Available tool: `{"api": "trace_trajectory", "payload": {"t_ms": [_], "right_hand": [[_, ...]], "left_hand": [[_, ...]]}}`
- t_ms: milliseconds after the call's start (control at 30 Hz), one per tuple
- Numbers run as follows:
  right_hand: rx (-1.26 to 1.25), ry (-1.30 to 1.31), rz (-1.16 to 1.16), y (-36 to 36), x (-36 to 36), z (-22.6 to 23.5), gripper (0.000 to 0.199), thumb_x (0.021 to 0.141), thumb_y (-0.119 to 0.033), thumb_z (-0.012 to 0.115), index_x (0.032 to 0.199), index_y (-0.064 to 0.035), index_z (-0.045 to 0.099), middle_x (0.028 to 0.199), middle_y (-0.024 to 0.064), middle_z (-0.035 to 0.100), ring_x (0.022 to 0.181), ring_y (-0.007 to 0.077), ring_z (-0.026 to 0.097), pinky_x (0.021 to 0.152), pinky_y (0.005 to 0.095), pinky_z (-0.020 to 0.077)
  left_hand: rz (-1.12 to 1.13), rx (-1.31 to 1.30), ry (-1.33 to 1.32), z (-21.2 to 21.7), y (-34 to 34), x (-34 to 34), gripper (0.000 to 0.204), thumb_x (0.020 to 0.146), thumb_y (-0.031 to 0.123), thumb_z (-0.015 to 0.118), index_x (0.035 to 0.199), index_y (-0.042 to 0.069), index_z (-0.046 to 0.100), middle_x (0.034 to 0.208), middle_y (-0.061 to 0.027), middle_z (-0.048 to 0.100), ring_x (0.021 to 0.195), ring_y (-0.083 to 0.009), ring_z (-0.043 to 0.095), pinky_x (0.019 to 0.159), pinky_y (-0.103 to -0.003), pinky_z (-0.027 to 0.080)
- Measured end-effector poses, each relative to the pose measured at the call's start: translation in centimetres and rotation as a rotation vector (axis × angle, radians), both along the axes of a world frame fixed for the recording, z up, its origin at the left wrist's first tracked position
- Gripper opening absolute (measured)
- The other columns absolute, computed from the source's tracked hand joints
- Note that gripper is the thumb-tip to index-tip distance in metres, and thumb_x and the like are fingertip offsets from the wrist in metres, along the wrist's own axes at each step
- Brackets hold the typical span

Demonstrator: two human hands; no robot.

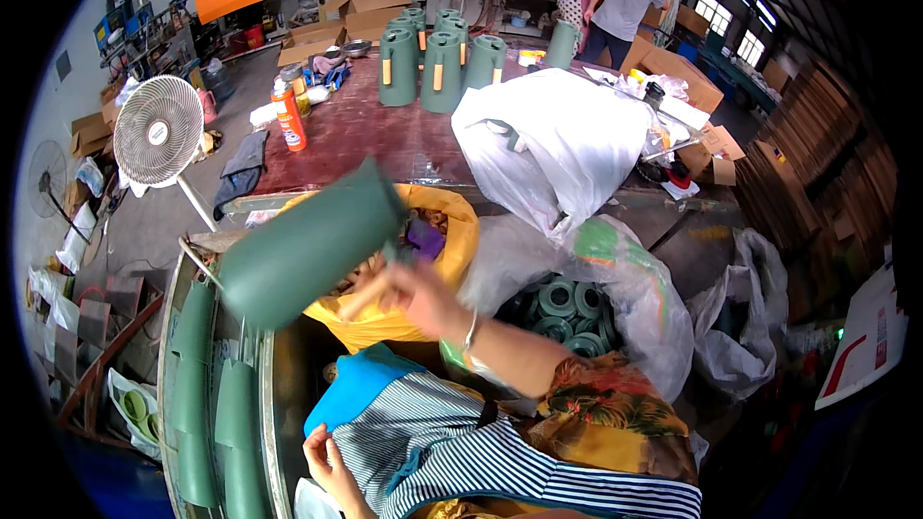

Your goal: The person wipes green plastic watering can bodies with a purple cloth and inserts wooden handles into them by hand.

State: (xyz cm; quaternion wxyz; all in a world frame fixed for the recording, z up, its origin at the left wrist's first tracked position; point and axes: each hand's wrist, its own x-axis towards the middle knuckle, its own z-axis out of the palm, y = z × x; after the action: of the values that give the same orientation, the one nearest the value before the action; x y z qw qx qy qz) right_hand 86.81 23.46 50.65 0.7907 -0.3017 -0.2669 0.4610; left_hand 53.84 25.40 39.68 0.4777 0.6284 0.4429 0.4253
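Observation:
A green jug body (pixel 312 240) hangs tilted in the air over the open yellow sack, its pointed spout end up and to the right. My right hand (pixel 423 300) grips it on its near right side, around the handle area; motion blur smears the fingers, and a tan strip there could be a finger or a handle piece. Low in front of my striped apron, my left hand (pixel 329 466) holds nothing, its fingers apart beside a blue cloth (pixel 361 380). Small tan wooden pieces and a purple item (pixel 425 238) lie inside the yellow sack (pixel 460 231).
Several finished green jugs (pixel 440 72) with tan handles stand on the dark red table (pixel 356 154), near an orange spray can (pixel 288 115). Green ring-shaped parts (pixel 558 298) fill a clear bag. More green bodies (pixel 195 394) lie at left, below a fan (pixel 159 130). Two people stand far back.

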Motion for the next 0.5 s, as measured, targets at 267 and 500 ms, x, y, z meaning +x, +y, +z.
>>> {"api": "trace_trajectory", "payload": {"t_ms": [267,500], "right_hand": [[-0.493,-0.853,-0.818,5.1,20.1,3.2,0.031,0.093,-0.028,0.062,0.098,0.0014,0.055,0.073,0.0075,0.069,0.051,0.0191,0.064,0.053,0.0322,0.0518],[-0.706,-0.905,-0.779,9.2,27.7,1.5,0.038,0.092,-0.029,0.064,0.109,0.0035,0.056,0.074,0.0077,0.069,0.054,0.0193,0.066,0.051,0.0322,0.0538]], "left_hand": [[-0.053,0.528,0.696,-4.1,-0.8,0.2,0.005,0.085,0.004,0.063,0.086,0.002,0.059,0.102,-0.0121,0.061,0.087,-0.0282,0.057,0.073,-0.038,0.045],[-0.128,0.343,0.814,-1.3,-0.2,1.3,0.012,0.093,0.015,0.060,0.103,0.013,0.066,0.105,-0.0124,0.068,0.095,-0.0336,0.065,0.082,-0.043,0.051]]}}
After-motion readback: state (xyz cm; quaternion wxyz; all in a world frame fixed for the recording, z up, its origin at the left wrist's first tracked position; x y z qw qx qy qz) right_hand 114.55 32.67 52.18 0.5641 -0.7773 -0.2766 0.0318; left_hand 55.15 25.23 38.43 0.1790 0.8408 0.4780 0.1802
